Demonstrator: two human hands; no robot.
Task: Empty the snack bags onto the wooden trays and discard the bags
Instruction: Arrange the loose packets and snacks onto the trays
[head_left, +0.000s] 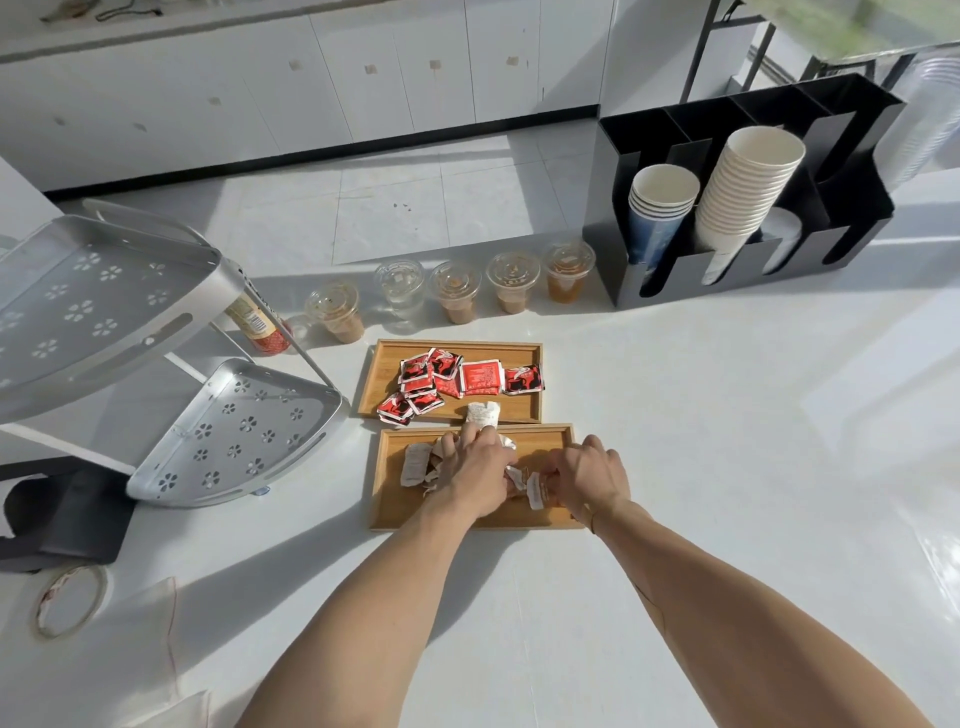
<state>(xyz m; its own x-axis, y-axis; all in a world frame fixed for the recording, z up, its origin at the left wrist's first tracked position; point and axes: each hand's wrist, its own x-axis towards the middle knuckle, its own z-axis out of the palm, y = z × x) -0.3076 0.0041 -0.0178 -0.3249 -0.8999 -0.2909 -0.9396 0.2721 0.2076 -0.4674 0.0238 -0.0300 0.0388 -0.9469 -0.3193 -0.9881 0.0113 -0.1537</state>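
While both hands are working over the nearer rectangular wooden tray (395, 512), the person is spreading out the pale, white-wrapped snack packets (415, 464) that are lying on it. The left hand (475, 470) is curled down over a cluster of packets near the tray's middle, fingers bent and closing on at least one of them; the right hand (587, 475) is pinching a small white packet (535, 491) between thumb and fingertips just beside it. One pale packet (483, 415) is straddling the edge between this tray and the farther wooden tray (384, 374), which is holding the red-and-black square sachets (447, 376) in a loose heap.

To do this step well, the person should be lifting and shifting the packets lightly rather than sweeping, since a sweep could push more of them over the low rim onto the white desk (727, 441) (the straddling one probably wants nudging back). A clear plastic bag (156, 639), apparently empty, is lying at the near left of the desk, well apart from the trays, and is likely waiting to be thrown away.
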